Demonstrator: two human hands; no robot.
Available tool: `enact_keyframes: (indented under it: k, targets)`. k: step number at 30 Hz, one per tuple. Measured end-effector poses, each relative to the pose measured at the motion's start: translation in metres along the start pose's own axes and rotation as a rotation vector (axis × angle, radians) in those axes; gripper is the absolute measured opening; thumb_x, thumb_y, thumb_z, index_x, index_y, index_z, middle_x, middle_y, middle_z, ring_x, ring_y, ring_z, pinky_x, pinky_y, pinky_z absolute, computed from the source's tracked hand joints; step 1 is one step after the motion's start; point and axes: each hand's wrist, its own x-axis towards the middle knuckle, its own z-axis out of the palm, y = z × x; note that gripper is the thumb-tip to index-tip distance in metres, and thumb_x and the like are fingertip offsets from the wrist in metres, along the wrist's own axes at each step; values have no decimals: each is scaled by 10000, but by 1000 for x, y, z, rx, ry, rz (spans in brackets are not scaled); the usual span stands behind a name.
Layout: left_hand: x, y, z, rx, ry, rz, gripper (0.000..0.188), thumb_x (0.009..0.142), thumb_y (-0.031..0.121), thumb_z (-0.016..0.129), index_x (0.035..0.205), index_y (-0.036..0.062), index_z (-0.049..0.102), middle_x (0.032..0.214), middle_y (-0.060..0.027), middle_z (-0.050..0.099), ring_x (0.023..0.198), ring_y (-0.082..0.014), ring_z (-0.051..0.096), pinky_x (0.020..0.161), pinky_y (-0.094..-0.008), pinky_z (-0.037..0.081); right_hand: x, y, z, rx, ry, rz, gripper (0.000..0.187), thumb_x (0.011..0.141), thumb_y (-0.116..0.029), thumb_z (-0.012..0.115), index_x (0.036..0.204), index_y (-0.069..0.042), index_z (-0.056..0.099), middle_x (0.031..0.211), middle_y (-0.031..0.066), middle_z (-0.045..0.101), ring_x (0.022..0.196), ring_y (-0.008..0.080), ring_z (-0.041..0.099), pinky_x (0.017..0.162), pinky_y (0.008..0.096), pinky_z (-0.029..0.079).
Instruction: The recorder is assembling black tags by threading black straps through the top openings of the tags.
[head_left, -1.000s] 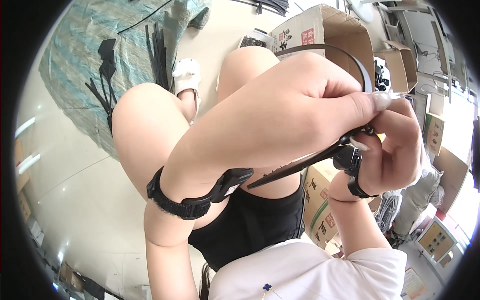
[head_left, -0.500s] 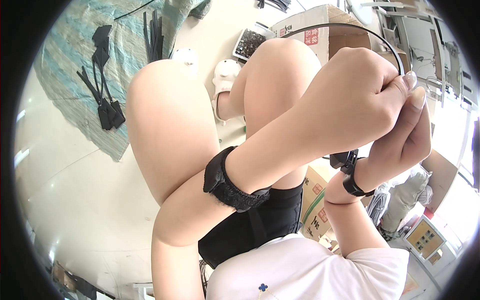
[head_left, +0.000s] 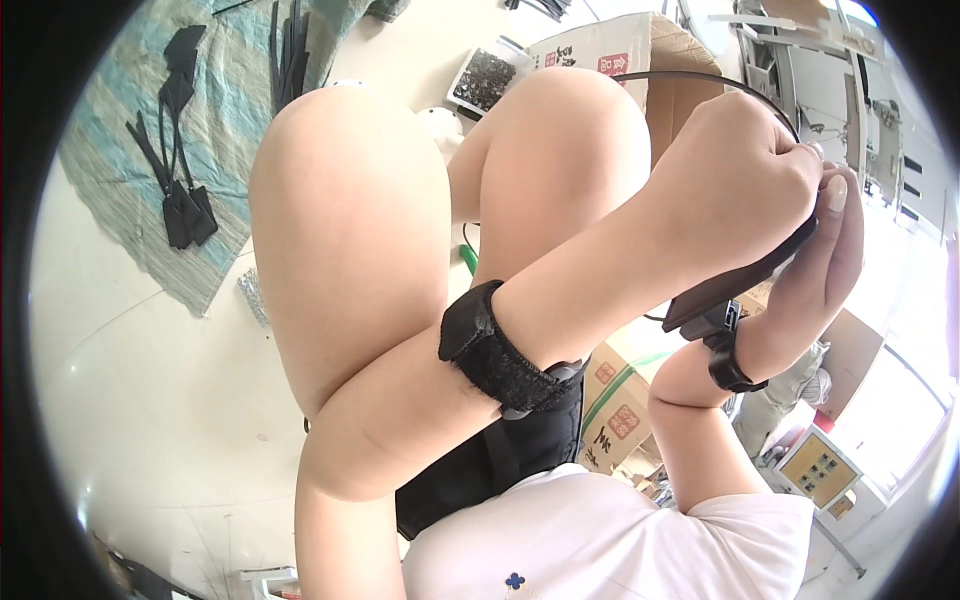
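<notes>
High at the right, my left hand (head_left: 745,160) is closed in a pinch on a thin black strap (head_left: 690,76), which arcs from behind my knee up to the fingers. My right hand (head_left: 838,235) is closed close against it, its fingertips meeting the left ones. Between the hands and wrists hangs a flat dark piece (head_left: 742,283), partly hidden by my left hand; it looks joined to the strap, but the join is hidden. What the fingertips pinch is mostly covered. A black fuzzy band circles my left wrist, and a black device is strapped to the right.
Flat black pieces with straps (head_left: 186,215) and loose black strips (head_left: 290,60) lie on a blue-green woven sheet (head_left: 225,150) at the left. A white tray of small dark parts (head_left: 487,80) stands by a cardboard box (head_left: 590,48). Another box (head_left: 615,410) sits beside my lap.
The flat dark piece has come into sight below my left hand. The strap's arc is lower and shows less length. Both hands stay close together; the view has shifted slightly.
</notes>
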Motion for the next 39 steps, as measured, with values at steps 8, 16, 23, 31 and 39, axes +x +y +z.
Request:
enact_keyframes:
  k: [8,16,23,31,39]
  targets:
    - [3,3,-4,19,37,-89,308,750,127,496,513,-64,543,422,-164,450,402,-219,474,457,-346,406,10,2,-3,-200,-120,-269,128,900,-40,373,853,-4,487,724,35,433,631,91,347,579,198,296]
    - [1,11,-6,-103,18,-206,365,784,184,498,471,-2,480,421,-45,437,380,-100,413,387,-263,330,19,12,-10,-309,-115,-559,103,862,20,396,885,10,496,765,72,469,652,131,400,599,223,341]
    - [5,-1,-4,-38,-21,-144,286,785,136,485,558,-29,537,489,-119,511,430,-155,493,444,-293,410,23,8,-21,-375,-267,-416,83,868,0,410,856,-2,493,721,61,456,602,121,387,579,202,329]
    - [5,-7,-6,338,-57,136,71,738,13,516,709,-27,567,569,-139,551,491,-208,563,462,-299,453,22,15,-13,-207,-138,-391,119,894,-36,387,848,-9,493,710,27,437,581,84,341,539,196,283]
    - [2,3,-6,-98,-2,-236,292,799,189,534,609,-31,558,568,-152,582,445,-191,538,436,-288,440,22,14,-13,-291,-219,-359,130,904,-60,404,832,-5,498,696,15,425,578,77,334,528,208,286]
